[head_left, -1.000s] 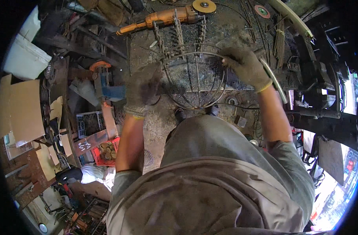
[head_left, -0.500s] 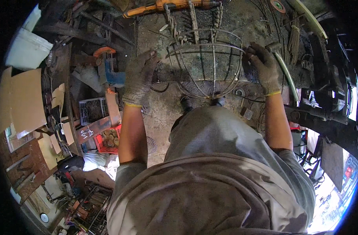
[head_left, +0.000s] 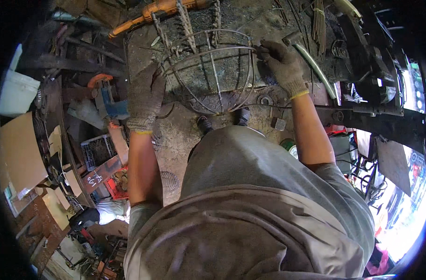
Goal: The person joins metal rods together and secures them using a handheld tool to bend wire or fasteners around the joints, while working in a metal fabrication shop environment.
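Note:
A frame of bent metal rods (head_left: 212, 65), like a rounded wire basket, rests over the near edge of the dark workbench (head_left: 143, 42). Its curved lower part overhangs that edge. My right hand (head_left: 280, 63), in a dirty knitted glove with a yellow cuff, pinches the frame's right corner with thumb and fingers. At the opposite corner is my left hand (head_left: 145, 93), gloved the same way. Its fingers are loosely extended, their tips beside the rim; whether they touch it is unclear.
An orange power tool (head_left: 159, 9) lies at the back beside upright twisted rods (head_left: 186, 25). Right of my right hand lies a hammer (head_left: 315, 67), with a bundle of thin rods (head_left: 319, 28) beyond. A blue clamp (head_left: 111, 100) and a red crate (head_left: 116, 184) are at left.
The view has shifted, so the bench and frame appear farther left. My left hand has come closer to the frame's left corner. My right hand stays at the right corner.

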A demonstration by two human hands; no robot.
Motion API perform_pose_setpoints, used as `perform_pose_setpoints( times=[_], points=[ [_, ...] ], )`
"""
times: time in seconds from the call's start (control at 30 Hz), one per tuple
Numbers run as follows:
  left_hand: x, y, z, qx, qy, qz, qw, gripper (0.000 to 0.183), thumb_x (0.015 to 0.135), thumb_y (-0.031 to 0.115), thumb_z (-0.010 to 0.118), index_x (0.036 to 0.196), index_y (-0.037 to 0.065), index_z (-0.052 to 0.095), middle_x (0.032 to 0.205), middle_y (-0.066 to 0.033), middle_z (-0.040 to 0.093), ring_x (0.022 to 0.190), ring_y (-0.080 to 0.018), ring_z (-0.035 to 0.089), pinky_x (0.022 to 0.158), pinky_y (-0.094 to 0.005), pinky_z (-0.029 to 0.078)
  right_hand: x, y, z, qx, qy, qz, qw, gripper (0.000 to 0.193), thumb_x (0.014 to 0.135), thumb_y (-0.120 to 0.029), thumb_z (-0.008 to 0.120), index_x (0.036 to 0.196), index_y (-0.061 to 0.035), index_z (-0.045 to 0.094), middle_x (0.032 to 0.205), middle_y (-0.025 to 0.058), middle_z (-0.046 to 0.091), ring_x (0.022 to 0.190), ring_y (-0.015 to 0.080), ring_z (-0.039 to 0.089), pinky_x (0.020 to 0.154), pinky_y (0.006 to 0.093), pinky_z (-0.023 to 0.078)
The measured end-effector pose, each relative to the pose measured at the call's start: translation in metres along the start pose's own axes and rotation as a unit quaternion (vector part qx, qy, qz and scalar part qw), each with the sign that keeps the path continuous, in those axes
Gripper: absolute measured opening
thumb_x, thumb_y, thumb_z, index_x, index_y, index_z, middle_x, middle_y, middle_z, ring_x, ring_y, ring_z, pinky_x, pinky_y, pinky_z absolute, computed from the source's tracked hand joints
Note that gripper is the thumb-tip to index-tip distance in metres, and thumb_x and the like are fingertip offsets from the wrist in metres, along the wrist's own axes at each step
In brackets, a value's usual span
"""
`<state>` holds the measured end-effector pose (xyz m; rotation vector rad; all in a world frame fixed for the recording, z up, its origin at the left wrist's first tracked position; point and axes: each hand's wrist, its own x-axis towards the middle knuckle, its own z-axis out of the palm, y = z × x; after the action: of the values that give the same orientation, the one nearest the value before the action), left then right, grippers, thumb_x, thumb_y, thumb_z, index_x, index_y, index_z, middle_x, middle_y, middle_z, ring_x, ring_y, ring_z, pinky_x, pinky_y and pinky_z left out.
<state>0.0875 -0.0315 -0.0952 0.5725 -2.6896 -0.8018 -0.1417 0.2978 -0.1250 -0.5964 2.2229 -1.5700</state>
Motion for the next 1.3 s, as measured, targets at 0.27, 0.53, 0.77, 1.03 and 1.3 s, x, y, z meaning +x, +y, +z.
perform_pose_setpoints(
  times=[0.27,0.53,0.77,1.03,1.3],
  points=[
    [-0.002,0.009,0.000,0.040,0.014,0.050,0.998,0.032,0.094,0.020,0.065,0.121,0.002,0.069,0.116,-0.0206,0.071,0.109,-0.0376,0.068,0.095,-0.0439,0.052,-0.005,-0.036,0.000,-0.309,-0.002,-0.064,0.949,0.037,0.095,-0.033,0.062,0.127,-0.0151,0.069,0.123,0.0130,0.071,0.115,0.0353,0.066,0.099,0.0435,0.052],
    [-0.005,0.002,0.004,0.074,0.012,0.073,0.994,0.031,0.096,0.025,0.063,0.117,0.003,0.071,0.113,-0.0214,0.071,0.107,-0.0394,0.068,0.093,-0.0436,0.052,-0.003,-0.025,0.016,-0.291,0.027,-0.080,0.953,0.031,0.096,-0.036,0.064,0.116,-0.0158,0.075,0.114,0.0145,0.072,0.107,0.0350,0.068,0.091,0.0435,0.053],
    [-0.002,-0.010,0.011,0.040,0.007,0.038,0.998,0.032,0.096,0.027,0.064,0.114,0.002,0.072,0.115,-0.0213,0.072,0.109,-0.0387,0.068,0.094,-0.0422,0.052,0.006,-0.010,0.020,-0.208,0.031,-0.035,0.977,0.032,0.097,-0.036,0.064,0.119,-0.0136,0.072,0.115,0.0154,0.072,0.105,0.0363,0.068,0.090,0.0443,0.053],
    [0.005,-0.018,0.001,-0.010,-0.044,-0.011,0.999,0.042,0.099,0.029,0.064,0.131,0.003,0.063,0.125,-0.0192,0.070,0.117,-0.0323,0.067,0.098,-0.0377,0.050,0.002,-0.011,0.020,-0.275,0.053,-0.102,0.955,0.027,0.098,-0.026,0.063,0.113,-0.0048,0.071,0.104,0.0196,0.073,0.099,0.0383,0.071,0.084,0.0426,0.054],
    [-0.001,-0.022,-0.013,-0.079,-0.048,0.041,0.995,0.047,0.099,0.030,0.064,0.135,0.000,0.060,0.127,-0.0177,0.068,0.119,-0.0291,0.065,0.103,-0.0343,0.048,0.002,0.000,0.022,-0.284,0.080,-0.126,0.947,0.027,0.098,-0.029,0.064,0.114,-0.0086,0.072,0.106,0.0186,0.073,0.099,0.0380,0.070,0.085,0.0438,0.054]
  ],
)
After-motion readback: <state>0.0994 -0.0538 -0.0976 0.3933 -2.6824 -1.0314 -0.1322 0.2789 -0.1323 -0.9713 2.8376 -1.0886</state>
